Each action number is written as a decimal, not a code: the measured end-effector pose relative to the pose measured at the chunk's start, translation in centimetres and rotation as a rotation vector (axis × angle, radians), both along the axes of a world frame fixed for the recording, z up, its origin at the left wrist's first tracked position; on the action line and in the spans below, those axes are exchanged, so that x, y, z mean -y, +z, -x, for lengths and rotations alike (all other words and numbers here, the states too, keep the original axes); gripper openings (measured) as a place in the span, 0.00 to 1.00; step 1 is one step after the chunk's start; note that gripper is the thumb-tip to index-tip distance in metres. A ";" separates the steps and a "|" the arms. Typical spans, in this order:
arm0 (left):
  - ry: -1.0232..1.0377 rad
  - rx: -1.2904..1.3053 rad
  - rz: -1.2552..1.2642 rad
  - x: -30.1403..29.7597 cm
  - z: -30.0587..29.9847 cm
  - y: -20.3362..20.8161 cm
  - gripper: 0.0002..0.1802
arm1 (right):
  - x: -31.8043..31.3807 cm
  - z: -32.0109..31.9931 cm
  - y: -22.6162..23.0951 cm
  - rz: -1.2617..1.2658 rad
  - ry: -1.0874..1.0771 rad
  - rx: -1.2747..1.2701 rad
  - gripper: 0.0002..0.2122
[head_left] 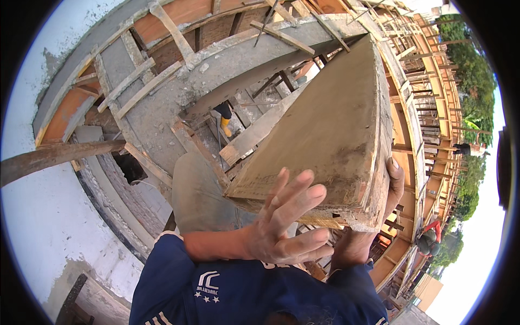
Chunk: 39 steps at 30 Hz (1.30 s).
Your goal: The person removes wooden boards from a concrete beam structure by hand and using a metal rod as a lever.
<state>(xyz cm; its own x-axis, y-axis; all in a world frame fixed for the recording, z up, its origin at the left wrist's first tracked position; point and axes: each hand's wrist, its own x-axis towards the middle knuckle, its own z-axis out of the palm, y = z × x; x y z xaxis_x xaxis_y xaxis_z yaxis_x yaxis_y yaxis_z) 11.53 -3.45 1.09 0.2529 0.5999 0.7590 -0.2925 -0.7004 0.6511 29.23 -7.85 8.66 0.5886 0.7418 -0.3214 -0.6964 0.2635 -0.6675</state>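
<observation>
A long, stained plywood panel (319, 135) with wooden edge strips stretches away from me, its wide near end close to my chest. My right hand (394, 187) grips the panel's right side near that end, with the fingers partly hidden behind it. In front of the panel's lower left edge is my left hand (292, 222), fingers spread and nothing in them. Whether its palm or fingertips touch the panel, I cannot tell. Dust covers the left hand.
Below on the left, a rough concrete beam (151, 114) carries wooden cross battens (130, 89). A wooden pole (59, 157) sticks out at the left. Someone in yellow boots (225, 128) stands lower down. Timber formwork (422, 108) curves along the right, where another person (430, 238) is.
</observation>
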 end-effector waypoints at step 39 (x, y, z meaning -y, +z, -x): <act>-0.507 -0.852 -0.388 -14.7 -18.9 41.0 0.51 | -10.8 -12.6 7.8 -0.188 -1.002 1.837 0.60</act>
<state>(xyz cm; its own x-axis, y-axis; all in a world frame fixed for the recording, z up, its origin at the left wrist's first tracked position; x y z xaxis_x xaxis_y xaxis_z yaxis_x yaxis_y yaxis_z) 30.46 11.29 42.06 0.9433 0.0307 0.3304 -0.1611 -0.8280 0.5371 41.85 2.93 16.47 0.1904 -0.0098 0.9816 0.9675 0.1715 -0.1860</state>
